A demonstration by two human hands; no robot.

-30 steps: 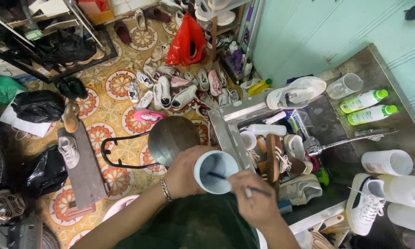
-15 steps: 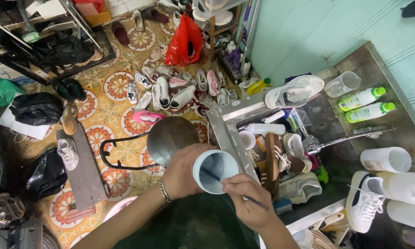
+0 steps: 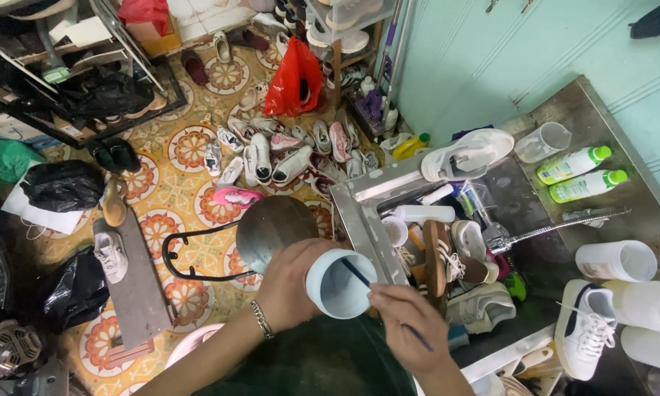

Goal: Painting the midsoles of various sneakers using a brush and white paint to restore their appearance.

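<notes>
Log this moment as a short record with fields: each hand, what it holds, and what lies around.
left hand: wrapped around a pale round cup, tilted toward the camera
right hand: fingers pinch a thin dark stick whose tip reaches into the cup
cup contents: cannot tell
ahead of hands: metal sink packed with shoes and brushes
sink ledge: white sneaker, two green-capped bottles
lower right: white sneaker with dark stripe
floor: patterned tiles, many shoes, red bag
</notes>
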